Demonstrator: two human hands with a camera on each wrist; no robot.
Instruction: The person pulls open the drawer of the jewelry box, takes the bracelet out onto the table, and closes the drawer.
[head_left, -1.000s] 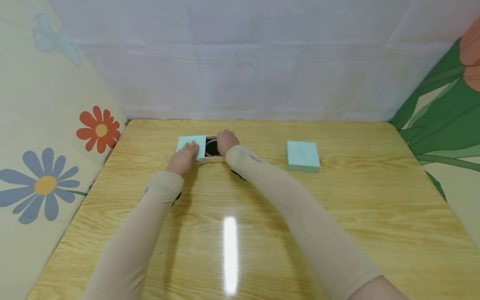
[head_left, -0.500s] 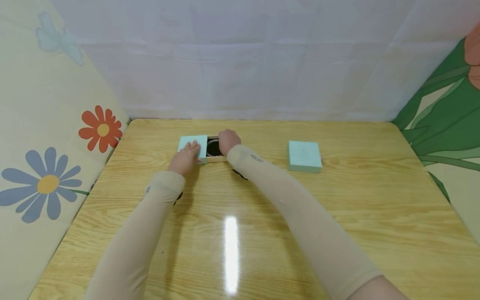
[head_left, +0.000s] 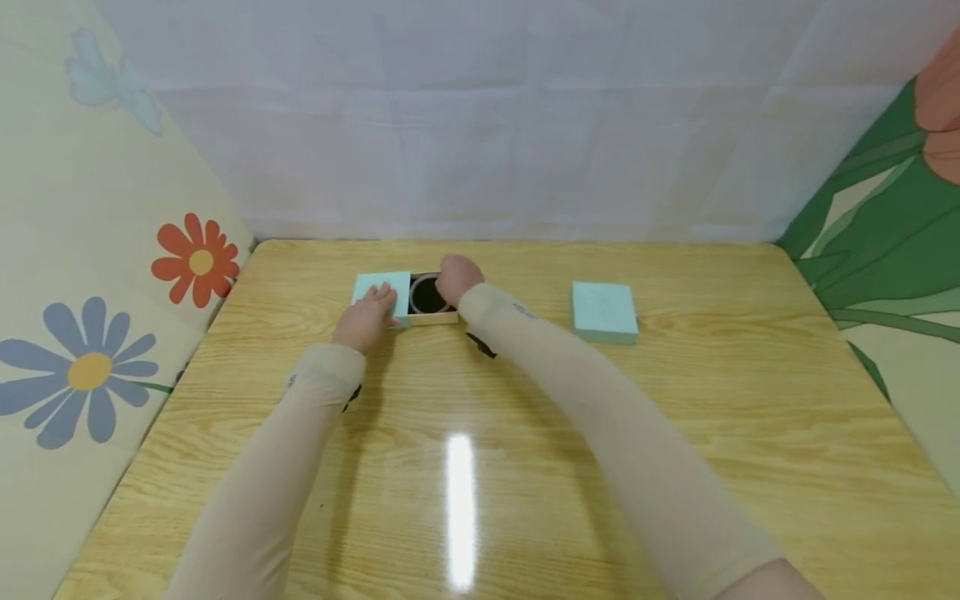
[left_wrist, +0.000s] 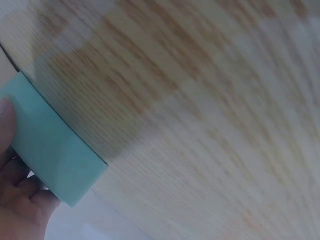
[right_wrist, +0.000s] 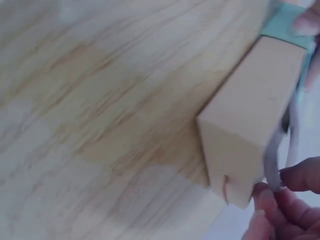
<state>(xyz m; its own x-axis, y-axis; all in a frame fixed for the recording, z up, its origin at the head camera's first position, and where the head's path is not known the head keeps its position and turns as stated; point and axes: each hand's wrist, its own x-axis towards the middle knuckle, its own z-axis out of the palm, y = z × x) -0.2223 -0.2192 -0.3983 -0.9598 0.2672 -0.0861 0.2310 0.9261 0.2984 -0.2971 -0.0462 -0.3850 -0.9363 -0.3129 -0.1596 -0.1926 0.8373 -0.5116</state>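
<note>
A turquoise sliding box sleeve (head_left: 363, 282) lies at the back left of the table, its beige drawer (head_left: 435, 318) pulled out to the right. Inside the dark-lined drawer is a pale round bangle (head_left: 414, 293). My left hand (head_left: 363, 319) holds the sleeve, fingers spread over its top and thumb against the near side. At the drawer's right end, my right hand (head_left: 460, 281) pinches the bangle between thumb and fingers, as the right wrist view shows. One side of the bangle stands above the drawer's rim there. A short loop (right_wrist: 226, 190) sticks out of the drawer's end face.
A second turquoise box (head_left: 603, 312), closed, lies to the right on the wooden table (head_left: 675, 400). A white cloth (head_left: 487, 125) hangs behind the table's back edge. Flower-printed panels (head_left: 82, 250) stand at both sides.
My right hand has shifted slightly right and off the drawer's near edge. More of the drawer's end and of the bangle shows. My left hand stays on the sleeve.
</note>
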